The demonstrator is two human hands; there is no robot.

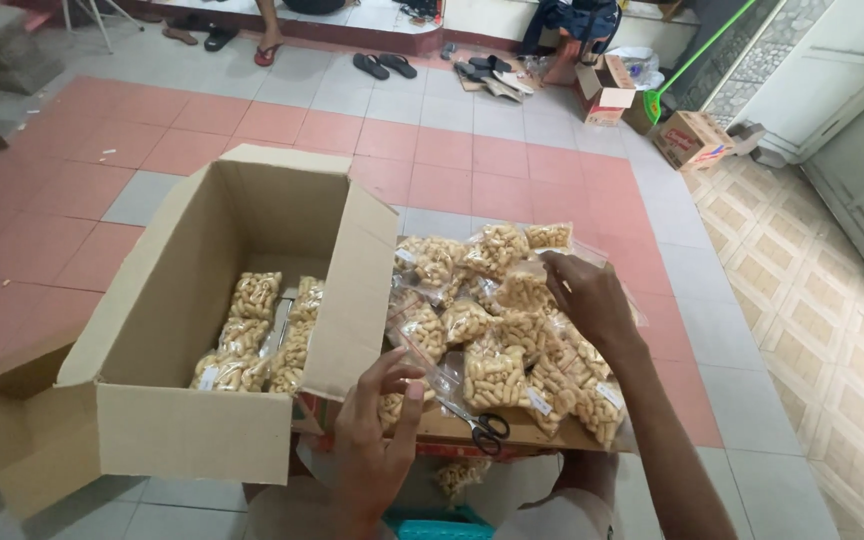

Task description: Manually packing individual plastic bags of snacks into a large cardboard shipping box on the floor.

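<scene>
Hands on snack packets (497,335): left (377,425) pinching one; right (587,295) grasping another.

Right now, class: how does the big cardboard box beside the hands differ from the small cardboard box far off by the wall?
The big cardboard box is plain brown; the small cardboard box is printed. The big one stands open, snack bags stacked inside; the small one looks closed. The big one is near the left hand; the small one lies far off. Both sit on the tiled floor.
</scene>
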